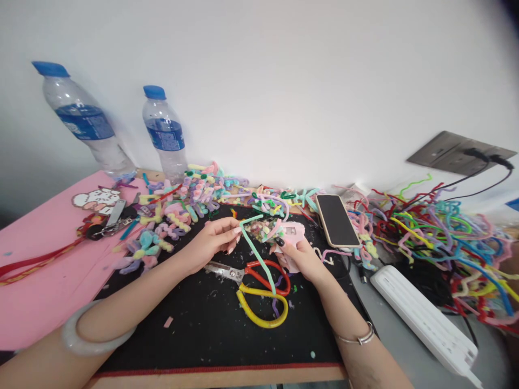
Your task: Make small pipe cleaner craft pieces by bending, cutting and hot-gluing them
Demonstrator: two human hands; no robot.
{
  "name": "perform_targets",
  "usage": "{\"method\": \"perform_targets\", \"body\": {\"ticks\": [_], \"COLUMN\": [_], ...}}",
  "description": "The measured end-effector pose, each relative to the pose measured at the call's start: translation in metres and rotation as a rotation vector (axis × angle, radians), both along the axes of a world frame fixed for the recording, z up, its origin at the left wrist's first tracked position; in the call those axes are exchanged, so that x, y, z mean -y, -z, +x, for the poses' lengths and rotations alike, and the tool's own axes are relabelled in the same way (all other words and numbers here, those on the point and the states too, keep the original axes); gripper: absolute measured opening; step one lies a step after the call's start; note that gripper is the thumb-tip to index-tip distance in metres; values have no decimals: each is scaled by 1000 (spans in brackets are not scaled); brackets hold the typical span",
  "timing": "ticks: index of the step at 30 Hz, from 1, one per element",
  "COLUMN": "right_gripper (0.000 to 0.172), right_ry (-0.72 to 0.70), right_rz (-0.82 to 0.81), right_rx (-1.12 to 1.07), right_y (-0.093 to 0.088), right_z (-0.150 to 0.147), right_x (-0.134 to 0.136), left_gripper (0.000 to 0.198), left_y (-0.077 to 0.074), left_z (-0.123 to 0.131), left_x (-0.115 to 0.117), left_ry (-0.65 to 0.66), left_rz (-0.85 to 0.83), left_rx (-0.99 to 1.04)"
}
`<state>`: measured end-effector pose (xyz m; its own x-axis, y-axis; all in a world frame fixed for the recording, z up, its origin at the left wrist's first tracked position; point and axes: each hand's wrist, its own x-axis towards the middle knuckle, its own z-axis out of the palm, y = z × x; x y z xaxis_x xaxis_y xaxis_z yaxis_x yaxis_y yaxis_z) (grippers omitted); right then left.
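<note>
My left hand (217, 240) pinches a mint-green pipe cleaner (256, 254) near its bend. One short end points right, and the long end hangs down over the scissors. My right hand (295, 254) is wrapped round a pink glue gun (292, 233), whose front end points left toward the pipe cleaner. Around that front end is a messy clump of fuzzy bits, too cluttered to make out. Just below both hands lie scissors (233, 273) with one red and one yellow handle, on a black mat (194, 329).
Two water bottles (164, 129) stand against the wall at the left. Twisted pipe-cleaner pieces (198, 189) pile along the back. A phone (337, 220) lies right of the glue gun. Farther right are a white power strip (424, 319) and a heap of loose pipe cleaners (454, 243).
</note>
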<state>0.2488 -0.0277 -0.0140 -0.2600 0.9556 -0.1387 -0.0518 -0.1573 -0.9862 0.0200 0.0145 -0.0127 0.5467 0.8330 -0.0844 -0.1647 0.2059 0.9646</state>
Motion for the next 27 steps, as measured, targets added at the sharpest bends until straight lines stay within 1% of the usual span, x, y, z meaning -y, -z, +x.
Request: {"method": "perform_targets", "body": {"ticks": [5, 27], "right_gripper": [38, 40], "right_ry": [19, 3], "right_rz": [-16, -47], "right_rx": [2, -17], "right_y": [-3, -3], "right_z": [-1, 1], "right_x": [0, 0], "left_gripper": [12, 12], "left_y": [1, 1], "left_z": [-1, -1], "left_x": [-1, -2], "left_ry": [-4, -11], "left_rz": [11, 7], "left_rx": [-1, 8]}}
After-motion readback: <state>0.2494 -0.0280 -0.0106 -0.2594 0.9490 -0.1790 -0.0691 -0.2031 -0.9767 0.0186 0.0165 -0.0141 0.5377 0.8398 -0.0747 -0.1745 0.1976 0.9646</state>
